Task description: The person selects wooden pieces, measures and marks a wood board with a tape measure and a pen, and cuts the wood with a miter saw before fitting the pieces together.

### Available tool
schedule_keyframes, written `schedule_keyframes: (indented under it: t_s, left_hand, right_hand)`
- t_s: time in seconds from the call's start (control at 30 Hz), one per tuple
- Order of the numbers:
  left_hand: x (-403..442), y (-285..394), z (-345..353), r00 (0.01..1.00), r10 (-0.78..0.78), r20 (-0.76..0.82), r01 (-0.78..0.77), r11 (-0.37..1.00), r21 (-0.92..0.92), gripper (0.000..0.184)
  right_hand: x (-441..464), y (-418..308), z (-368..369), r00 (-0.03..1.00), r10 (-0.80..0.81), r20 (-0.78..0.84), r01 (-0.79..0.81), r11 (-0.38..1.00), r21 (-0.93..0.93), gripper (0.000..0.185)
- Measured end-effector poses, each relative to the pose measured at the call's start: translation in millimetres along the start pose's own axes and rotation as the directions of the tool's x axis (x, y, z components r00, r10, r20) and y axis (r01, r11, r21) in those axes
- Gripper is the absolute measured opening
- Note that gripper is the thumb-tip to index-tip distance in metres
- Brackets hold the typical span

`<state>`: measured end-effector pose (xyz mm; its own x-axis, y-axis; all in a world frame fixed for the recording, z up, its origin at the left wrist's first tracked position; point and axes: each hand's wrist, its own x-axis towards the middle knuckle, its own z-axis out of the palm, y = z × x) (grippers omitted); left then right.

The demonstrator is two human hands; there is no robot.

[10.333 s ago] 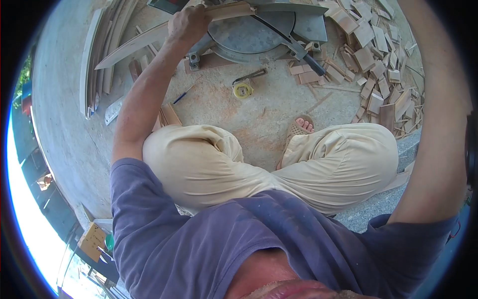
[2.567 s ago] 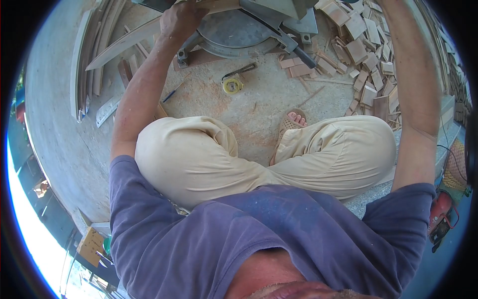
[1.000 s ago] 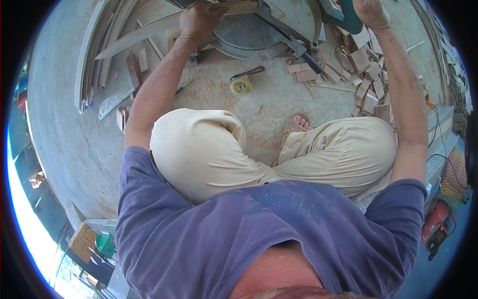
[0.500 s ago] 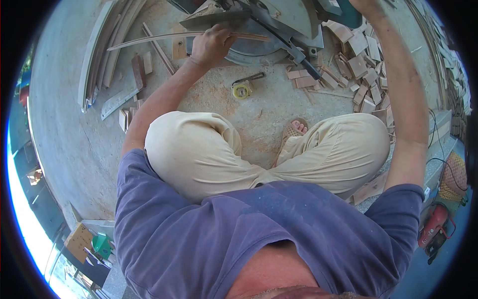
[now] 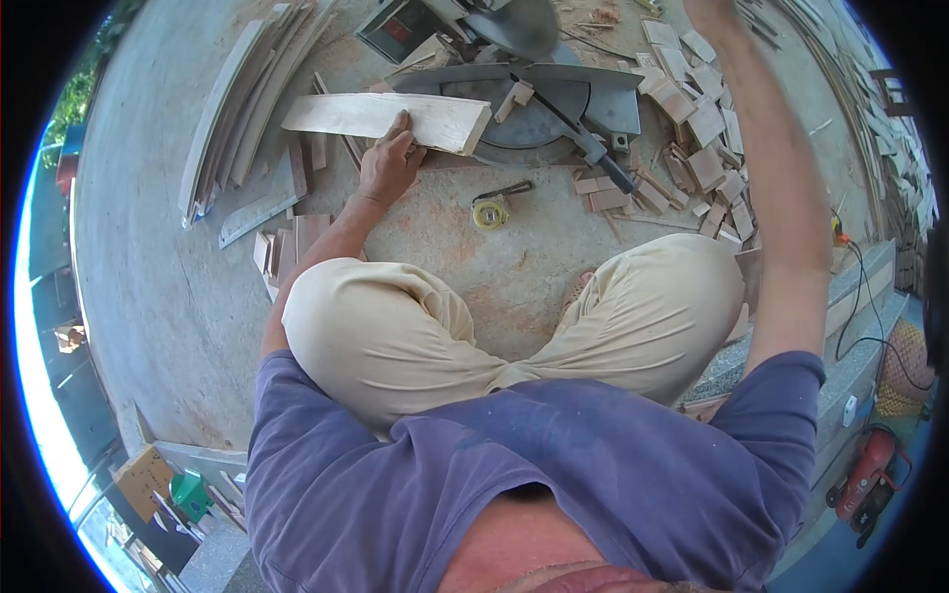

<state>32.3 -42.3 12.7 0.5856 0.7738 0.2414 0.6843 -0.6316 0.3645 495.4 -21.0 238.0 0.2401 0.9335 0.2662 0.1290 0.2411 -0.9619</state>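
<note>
Clearly, the left hand (image 5: 390, 166) is clamped on a pale board (image 5: 366, 117), its thumb and fingers pinching the near edge a little right of the middle. The board lies crosswise in front of the seated person, its left end over the floor (image 5: 415, 232) and its squared right end over the near left part of the mitre saw (image 5: 613, 94). Its broad face is turned up toward the camera. The right hand (image 5: 710, 14) is up at the top edge of the view, beyond the offcuts (it is cut off by the frame and blurred, so I cannot tell whether its fingers are apart or together).

On the saw, a small wooden piece (image 5: 513, 101) rests against the fence, near the long dark handle (image 5: 605, 166) that points down to the right. Nearer the person's knees, a yellow tape measure (image 5: 489, 212) lies on the floor with its dark strap. To the right of the saw spreads a heap of offcuts (image 5: 706, 121); to the left, long curved strips (image 5: 259, 99) lie side by side, with a flat metal piece (image 5: 255, 215) just below them. Well off at the lower right stands a red machine (image 5: 868, 472), near a woven basket (image 5: 902, 371).
</note>
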Motion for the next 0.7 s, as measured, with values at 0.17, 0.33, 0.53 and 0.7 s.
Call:
schedule_keyframes:
  t_s: [0.17, 0.33, 0.53, 0.7]
  left_hand:
    - [-18.8, -1.5, -17.8, 0.963, -0.082, 0.255, 0.068, 0.996, 0.063, 0.026]
    - [-44.8, -20.8, -23.5, 0.99, -0.057, 0.132, 0.041, 0.992, 0.122, 0.029]
    - [-41.5, -34.3, -36.6, 0.99, -0.055, 0.13, 0.023, 0.972, 0.234, 0.04]
    - [-4.0, -37.4, -39.9, 0.956, -0.168, 0.241, 0.075, 0.933, 0.353, 0.057]
  right_hand:
    - [-168.3, 130.2, -12.3, 0.987, 0.101, -0.124, -0.16, 0.666, -0.728, 0.029]
    - [-240.8, 180.4, 78.7, 0.899, -0.075, 0.432, 0.409, 0.501, -0.763, 0.067]
    - [-187.0, 178.3, 150.2, 0.867, -0.049, 0.496, 0.477, 0.371, -0.797, 0.094]
    - [-193.5, 186.9, 134.5, 0.87, -0.024, 0.492, 0.46, 0.395, -0.795, 0.064]
